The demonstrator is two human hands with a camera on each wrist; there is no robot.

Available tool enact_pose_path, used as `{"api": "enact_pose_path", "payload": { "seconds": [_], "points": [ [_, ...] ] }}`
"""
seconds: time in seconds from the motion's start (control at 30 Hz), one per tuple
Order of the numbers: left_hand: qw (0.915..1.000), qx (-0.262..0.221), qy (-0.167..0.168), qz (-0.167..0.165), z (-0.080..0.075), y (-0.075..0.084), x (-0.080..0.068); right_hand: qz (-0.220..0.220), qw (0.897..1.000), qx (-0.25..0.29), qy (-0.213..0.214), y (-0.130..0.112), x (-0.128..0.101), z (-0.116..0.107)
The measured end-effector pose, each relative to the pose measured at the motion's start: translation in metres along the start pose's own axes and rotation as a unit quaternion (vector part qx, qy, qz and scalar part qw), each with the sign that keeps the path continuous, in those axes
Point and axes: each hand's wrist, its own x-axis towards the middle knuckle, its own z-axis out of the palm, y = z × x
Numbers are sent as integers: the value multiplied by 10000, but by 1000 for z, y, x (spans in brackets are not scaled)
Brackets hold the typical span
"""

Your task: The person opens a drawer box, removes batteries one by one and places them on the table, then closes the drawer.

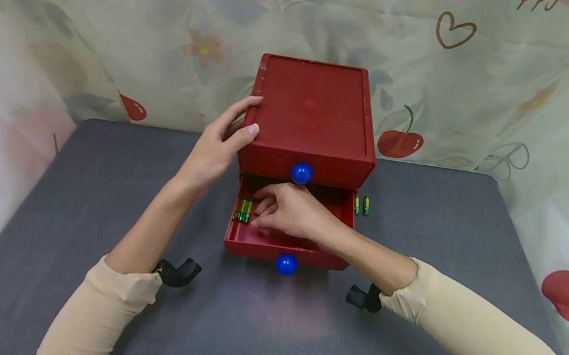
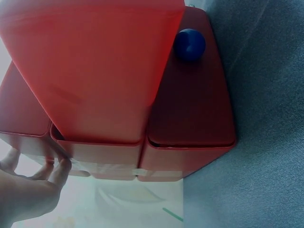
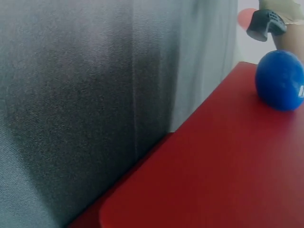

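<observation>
Left hand [image 1: 218,147], fingers spread, rests against the left edge of the red drawer box [image 1: 310,117]; batteries [image 1: 243,210] lie at the open lower drawer's [image 1: 285,250] left; right hand [image 1: 288,209], fingers curled together, touches them; two further batteries [image 1: 361,205] on the table [image 1: 70,190], right of the box

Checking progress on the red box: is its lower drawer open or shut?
Open: the lower drawer juts forward of the red box, with the right hand and batteries inside.

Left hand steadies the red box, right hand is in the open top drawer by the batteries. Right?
Not quite: the head view shows the right hand in the open bottom drawer by the batteries. The left hand does steady the red box.
</observation>
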Motion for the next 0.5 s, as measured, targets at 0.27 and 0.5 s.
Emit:
{"api": "enact_pose_path", "payload": {
  "seconds": [0.27, 0.5],
  "points": [
    [10000, -62, -40, 17, 0, 0, 0, -128, 9999, -14, -11, 5, 8, 4],
    [10000, -80, -44, -23, 0, 2, -1, -353, 9990, -228, 140, 6, 13, 9]
  ]
}}
